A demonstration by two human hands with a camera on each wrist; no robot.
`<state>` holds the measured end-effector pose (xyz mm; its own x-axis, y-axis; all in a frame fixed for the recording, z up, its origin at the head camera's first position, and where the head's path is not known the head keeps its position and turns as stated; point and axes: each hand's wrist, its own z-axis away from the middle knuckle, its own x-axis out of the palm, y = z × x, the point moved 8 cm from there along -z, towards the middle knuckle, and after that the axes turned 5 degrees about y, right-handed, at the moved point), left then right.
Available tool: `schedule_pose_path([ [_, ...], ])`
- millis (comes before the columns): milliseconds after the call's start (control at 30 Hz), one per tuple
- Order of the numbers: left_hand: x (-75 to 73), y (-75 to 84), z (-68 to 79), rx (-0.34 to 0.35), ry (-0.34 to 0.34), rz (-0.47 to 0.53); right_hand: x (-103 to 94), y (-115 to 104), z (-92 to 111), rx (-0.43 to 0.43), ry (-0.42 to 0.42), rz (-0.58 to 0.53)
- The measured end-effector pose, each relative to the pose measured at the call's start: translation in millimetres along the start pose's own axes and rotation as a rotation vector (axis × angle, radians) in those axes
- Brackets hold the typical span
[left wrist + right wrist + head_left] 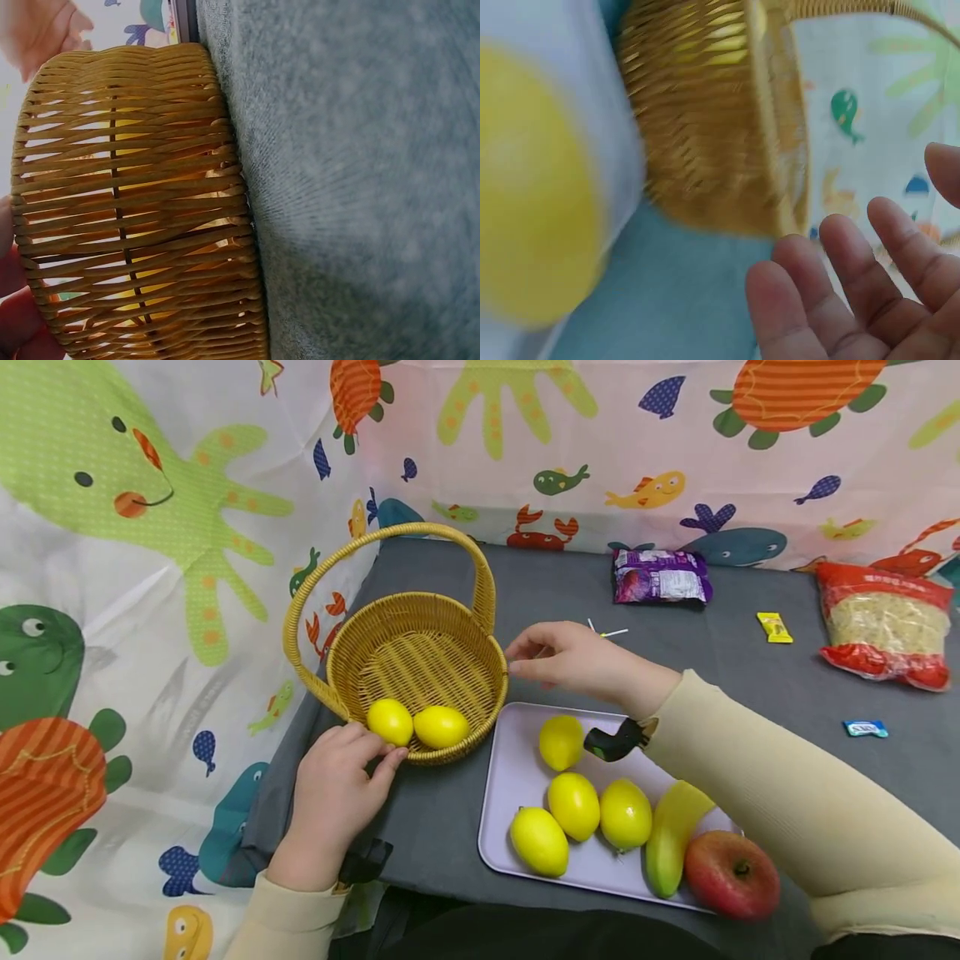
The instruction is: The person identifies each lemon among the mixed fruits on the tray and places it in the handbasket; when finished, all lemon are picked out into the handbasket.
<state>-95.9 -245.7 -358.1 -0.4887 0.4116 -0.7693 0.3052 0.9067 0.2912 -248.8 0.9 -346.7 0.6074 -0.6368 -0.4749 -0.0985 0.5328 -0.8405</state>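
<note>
A round wicker basket [420,610] with a tall arched handle stands on the left of the table, holding two lemons [441,727] near its front. My left hand [337,789] grips the front rim, thumb and fingers at its edge; the left wrist view shows the basket's woven side [135,202] close up. Beside the right rim is my right hand [573,662], with nothing in it. In the right wrist view its fingers [847,255] are spread and loosely bent, close to the basket rim. Several lemons [573,806] lie on a pale tray [487,827].
A banana [671,839] and a red apple [732,874] share the tray, under my right forearm. Farther back lie a purple snack bag [662,577], a red-and-clear bag [885,625], a yellow packet [774,627], a blue packet [866,728] and small white sticks [615,632]. Printed cloth [480,485] hangs behind and left.
</note>
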Motion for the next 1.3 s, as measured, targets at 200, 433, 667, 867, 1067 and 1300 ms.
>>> schedule_pose_path([
  [200,-0.3,-0.3,0.4,0.003,0.007,-0.012,-13.2,52,24,0.129,-0.045,-0.019],
  [433,-0.4,1.1,-0.8,0.008,0.009,-0.009,-6.9,87,38,0.222,-0.115,-0.06],
  [667,-1.1,1.9,-0.6,0.004,0.007,-0.015,9.8,94,31,0.219,-0.157,-0.028],
  [867,0.9,0.7,-0.2,-0.015,-0.01,-0.018,23.9,87,25,0.205,-0.201,0.003],
  [1067,0.6,-0.6,1.1,-0.017,-0.004,-0.014,34.7,85,21,0.19,-0.267,-0.007],
  [1300,0.5,0.1,-0.2,-0.001,0.001,-0.006,36.5,84,17,0.147,-0.276,-0.035],
])
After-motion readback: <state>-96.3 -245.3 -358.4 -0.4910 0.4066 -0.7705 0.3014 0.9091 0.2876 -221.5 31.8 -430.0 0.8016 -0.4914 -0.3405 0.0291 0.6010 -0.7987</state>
